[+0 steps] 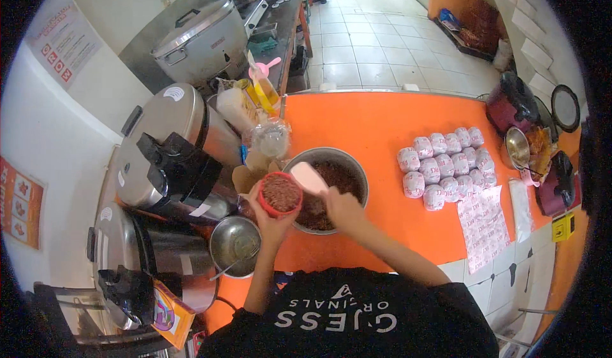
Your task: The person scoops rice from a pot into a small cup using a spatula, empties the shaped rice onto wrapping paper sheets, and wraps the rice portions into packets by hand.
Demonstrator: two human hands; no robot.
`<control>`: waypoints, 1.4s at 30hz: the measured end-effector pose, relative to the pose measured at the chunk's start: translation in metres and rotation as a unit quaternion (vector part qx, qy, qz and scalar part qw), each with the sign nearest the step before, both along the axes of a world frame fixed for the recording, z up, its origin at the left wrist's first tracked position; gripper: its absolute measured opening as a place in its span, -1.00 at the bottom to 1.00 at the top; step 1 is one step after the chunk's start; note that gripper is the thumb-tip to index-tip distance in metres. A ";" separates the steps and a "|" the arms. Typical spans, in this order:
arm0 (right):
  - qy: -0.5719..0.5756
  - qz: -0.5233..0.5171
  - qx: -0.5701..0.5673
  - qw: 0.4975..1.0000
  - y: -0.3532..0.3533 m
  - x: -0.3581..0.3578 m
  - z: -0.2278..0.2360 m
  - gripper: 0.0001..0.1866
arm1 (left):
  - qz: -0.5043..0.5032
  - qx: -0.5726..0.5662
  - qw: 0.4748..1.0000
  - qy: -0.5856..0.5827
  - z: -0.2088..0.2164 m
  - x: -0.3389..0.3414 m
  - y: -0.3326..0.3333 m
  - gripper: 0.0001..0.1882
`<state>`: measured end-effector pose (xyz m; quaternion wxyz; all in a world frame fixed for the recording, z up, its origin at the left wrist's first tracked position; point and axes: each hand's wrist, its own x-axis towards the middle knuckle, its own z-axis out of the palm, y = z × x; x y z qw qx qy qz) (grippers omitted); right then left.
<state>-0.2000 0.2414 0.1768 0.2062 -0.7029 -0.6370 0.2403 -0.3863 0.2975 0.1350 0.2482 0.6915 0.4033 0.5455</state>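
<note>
My left hand (270, 225) is wrapped round a red cup (262, 200) filled to the brim with brown, grainy food that looks like cooked rice. A pale pink rice paddle (309, 178) is gripped by its handle in my right hand (343, 210). Its flat blade is beside the cup's upper right edge, above a round metal pot (366, 189). Dark brown rice (339, 178) lies inside that pot. The cup is over the pot's left rim, its mouth turned up.
Rows of paper-wrapped balls (444, 165) sit to the right, by printed wrapping sheets (482, 224). A metal bowl (220, 246) with a utensil stands near left, beside large rice cookers (169, 119). Far right are a small steel bowl (517, 146) and a dark red appliance (512, 102).
</note>
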 end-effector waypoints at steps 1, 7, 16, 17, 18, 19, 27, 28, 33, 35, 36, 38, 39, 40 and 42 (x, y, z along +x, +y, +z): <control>-0.084 0.011 -0.033 0.996 0.009 0.010 0.000 -0.72 | 0.013 0.018 0.999 -0.045 0.000 -0.004 -0.001 0.08; 0.034 0.085 0.117 0.989 0.003 0.024 -0.033 -0.56 | -0.082 -0.037 0.991 -0.101 0.065 0.013 -0.034 0.20; 0.886 -0.055 -0.088 0.452 -0.129 0.123 -0.020 -0.40 | -0.300 -0.131 0.943 -0.069 0.093 0.116 -0.100 0.52; 0.924 -0.084 -0.094 0.362 -0.149 0.153 -0.022 -0.37 | -0.340 -0.135 0.927 -0.077 0.073 0.133 -0.103 0.39; 0.923 -0.098 -0.078 0.363 -0.176 0.185 -0.041 -0.37 | -0.379 -0.138 0.911 -0.085 0.056 0.152 -0.110 0.26; 0.835 -0.163 0.021 0.525 -0.201 0.217 -0.073 -0.46 | -0.400 -0.176 0.894 -0.102 0.053 0.186 -0.138 -0.14; 0.627 -0.435 0.138 0.632 -0.363 0.424 -0.102 -0.38 | -0.442 -0.054 0.863 0.238 -0.084 0.454 -0.291 -0.38; 0.629 -0.439 0.134 0.627 -0.375 0.435 -0.113 -0.38 | -0.399 0.028 0.863 0.308 -0.098 0.469 -0.305 -0.32; 0.438 -0.427 0.148 0.777 -0.371 0.469 -0.117 -0.47 | -0.330 0.050 0.842 0.424 -0.150 0.495 -0.287 -0.13; 0.143 -0.304 0.225 0.915 -0.365 0.475 -0.139 -0.50 | -0.358 0.044 0.825 0.435 -0.143 0.497 -0.273 -0.08; 0.149 -0.299 0.220 0.916 -0.367 0.475 -0.147 -0.50 | -0.377 0.027 0.816 0.439 -0.136 0.499 -0.271 -0.06; -0.127 -0.147 0.126 0.973 -0.356 0.461 -0.141 -0.44 | -0.381 0.009 0.810 0.446 -0.137 0.492 -0.269 -0.04; -0.154 -0.132 0.154 0.967 -0.353 0.451 -0.137 -0.38 | -0.380 0.015 0.813 0.441 -0.140 0.490 -0.269 -0.05; -0.154 -0.130 0.157 0.967 -0.353 0.456 -0.140 -0.38 | -0.384 0.023 0.816 0.432 -0.139 0.492 -0.270 -0.05; -0.119 -0.129 0.146 0.974 -0.351 0.465 -0.146 -0.33 | -0.378 0.027 0.820 0.429 -0.137 0.494 -0.269 -0.05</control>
